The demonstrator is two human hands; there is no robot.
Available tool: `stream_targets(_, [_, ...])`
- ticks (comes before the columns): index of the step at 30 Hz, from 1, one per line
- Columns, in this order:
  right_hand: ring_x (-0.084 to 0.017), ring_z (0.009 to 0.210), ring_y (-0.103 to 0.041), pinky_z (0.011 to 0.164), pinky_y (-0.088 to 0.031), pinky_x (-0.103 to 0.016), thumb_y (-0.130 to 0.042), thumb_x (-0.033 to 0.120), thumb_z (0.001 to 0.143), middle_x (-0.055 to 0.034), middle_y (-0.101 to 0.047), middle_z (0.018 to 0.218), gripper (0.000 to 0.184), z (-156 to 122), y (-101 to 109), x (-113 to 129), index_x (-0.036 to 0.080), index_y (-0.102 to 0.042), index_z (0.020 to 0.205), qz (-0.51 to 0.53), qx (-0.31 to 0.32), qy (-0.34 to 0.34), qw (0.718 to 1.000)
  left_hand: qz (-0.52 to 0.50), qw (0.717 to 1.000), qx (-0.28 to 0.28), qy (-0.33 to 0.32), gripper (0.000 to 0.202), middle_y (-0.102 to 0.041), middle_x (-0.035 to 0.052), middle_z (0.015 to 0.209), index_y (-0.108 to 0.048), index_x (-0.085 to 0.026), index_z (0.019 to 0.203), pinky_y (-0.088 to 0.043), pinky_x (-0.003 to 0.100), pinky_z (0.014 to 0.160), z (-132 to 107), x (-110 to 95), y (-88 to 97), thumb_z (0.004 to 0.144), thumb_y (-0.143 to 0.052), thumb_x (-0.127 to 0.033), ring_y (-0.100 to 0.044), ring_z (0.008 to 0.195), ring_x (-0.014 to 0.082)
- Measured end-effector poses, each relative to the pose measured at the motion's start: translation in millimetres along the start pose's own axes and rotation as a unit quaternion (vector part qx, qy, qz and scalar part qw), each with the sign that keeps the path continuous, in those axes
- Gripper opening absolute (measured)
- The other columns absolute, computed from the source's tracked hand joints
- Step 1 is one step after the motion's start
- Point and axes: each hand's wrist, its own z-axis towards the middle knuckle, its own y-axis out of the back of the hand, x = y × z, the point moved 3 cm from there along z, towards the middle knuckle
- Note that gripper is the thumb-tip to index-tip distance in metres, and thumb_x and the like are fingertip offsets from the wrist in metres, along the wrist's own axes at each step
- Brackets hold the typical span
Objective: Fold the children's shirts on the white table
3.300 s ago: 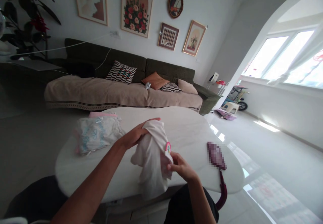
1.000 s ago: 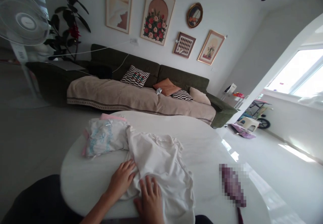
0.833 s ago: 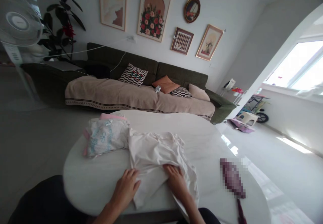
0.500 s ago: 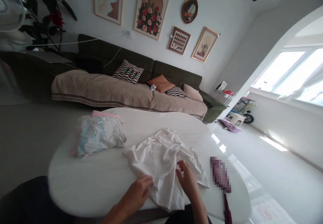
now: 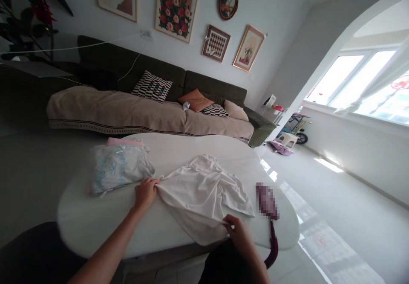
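A white garment [image 5: 198,190], its exact kind unclear, lies spread and wrinkled on the white table, its gathered end pointing away from me. My left hand [image 5: 146,193] pinches its left corner and draws the cloth taut. With my right hand [image 5: 234,226] I grip its near edge on the right, where the lower cloth hangs in a loose curve by the table's front edge. Left of the garment, close to my left hand, rests a pile of folded clothes [image 5: 119,166], white with pale blue print over pink.
The rounded white table [image 5: 96,228] has a pixelated purplish item [image 5: 267,201] with a dark red strap [image 5: 272,250] at its right. Behind stands a long green sofa [image 5: 217,90] with a beige cover and several cushions. Sunlit floor lies at the right.
My left hand has moved left and taken the garment's left corner. My right hand has closed on the near edge. The cloth is stretched wider, and the view has shifted slightly.
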Motion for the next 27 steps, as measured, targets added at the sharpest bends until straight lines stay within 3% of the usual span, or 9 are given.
stream_targets(4, [-0.021,0.074,-0.06,0.067,-0.044,-0.031,-0.036,0.023,0.077,-0.0085,-0.064,0.087,0.028,2,74,-2,0.018,-0.059,0.092,-0.077,-0.22,-0.028,0.972,-0.04,0.999,-0.029,0.01,0.031,-0.063,0.0101,0.098,-0.066,-0.018,0.094,-0.041,0.04,0.083,11,-5,21.9,0.077,-0.04,-0.014,-0.053,0.101,0.0274])
stream_targets(6, [-0.02,0.067,-0.059,0.065,-0.044,-0.032,-0.034,0.023,0.078,-0.0063,-0.064,0.077,0.031,7,110,9,0.019,-0.058,0.097,-0.109,-0.277,-0.044,0.954,-0.081,0.996,-0.037,0.001,0.032,-0.063,0.0112,0.099,-0.064,-0.016,0.097,-0.042,0.038,0.084,21,-14,36.2,0.079,-0.038,-0.016,-0.055,0.1,0.0261])
stream_targets(9, [-0.017,0.056,-0.058,0.065,-0.046,-0.033,-0.035,0.021,0.078,0.001,-0.058,0.055,0.031,20,156,30,0.019,-0.058,0.099,-0.06,-0.312,-0.059,0.946,-0.163,0.986,-0.024,-0.021,0.034,-0.066,0.0082,0.094,-0.062,-0.014,0.1,-0.046,0.029,0.078,39,-35,59.8,0.078,-0.036,-0.015,-0.062,0.086,0.0188])
stream_targets(12, [-0.014,0.057,-0.061,0.063,-0.051,-0.031,-0.047,0.023,0.072,0.0006,-0.062,0.062,0.023,36,190,43,0.017,-0.062,0.089,0.144,-0.323,-0.046,0.934,-0.26,0.965,0.005,-0.047,0.032,-0.068,0.0041,0.093,-0.063,-0.015,0.097,-0.049,0.023,0.071,50,-59,86.1,0.075,-0.039,-0.018,-0.064,0.075,0.0133])
stream_targets(15, [-0.013,0.062,-0.062,0.063,-0.054,-0.027,-0.066,0.026,0.059,-0.0018,-0.064,0.07,0.023,48,209,42,0.013,-0.063,0.078,0.334,-0.314,-0.051,0.887,-0.442,0.892,0.069,-0.057,0.024,-0.069,0.0033,0.088,-0.066,-0.014,0.087,-0.049,0.025,0.077,48,-76,110.0,0.07,-0.053,-0.026,-0.064,0.08,0.0147])
stream_targets(18, [-0.012,0.06,-0.06,0.062,-0.054,-0.026,-0.075,0.026,0.049,-0.0002,-0.061,0.065,0.031,57,219,37,0.014,-0.061,0.073,0.363,-0.309,-0.061,0.877,-0.527,0.833,0.156,-0.068,0.028,-0.069,0.0025,0.082,-0.067,-0.014,0.081,-0.047,0.027,0.081,41,-83,124.3,0.063,-0.065,-0.035,-0.062,0.082,0.0156])
stream_targets(20, [-0.012,0.056,-0.057,0.059,-0.052,-0.028,-0.074,0.028,0.05,0.0017,-0.058,0.061,0.029,63,225,37,0.015,-0.059,0.072,0.308,-0.31,-0.046,0.898,-0.48,0.86,0.162,-0.068,0.031,-0.068,0.0019,0.076,-0.068,-0.014,0.077,-0.047,0.026,0.076,41,-82,128.1,0.061,-0.066,-0.041,-0.061,0.077,0.0154])
stream_targets(23, [-0.012,0.054,-0.055,0.056,-0.048,-0.029,-0.067,0.026,0.056,0.0016,-0.056,0.059,0.021,68,239,43,0.015,-0.058,0.072,0.193,-0.317,-0.028,0.928,-0.37,0.924,0.084,-0.048,0.026,-0.065,-0.0004,0.061,-0.066,-0.015,0.065,-0.045,0.025,0.065,49,-76,130.8,0.056,-0.067,-0.039,-0.059,0.065,0.0157])
stream_targets(27, [-0.014,0.061,-0.053,0.064,-0.039,-0.033,-0.059,0.011,0.06,-0.0029,-0.059,0.066,0.013,68,272,65,0.015,-0.061,0.072,-0.081,-0.354,-0.013,0.931,-0.337,0.941,0.02,-0.036,0.014,-0.061,-0.0008,0.053,-0.063,-0.016,0.058,-0.043,0.025,0.061,67,-80,138.6,0.057,-0.063,-0.029,-0.059,0.06,0.0165])
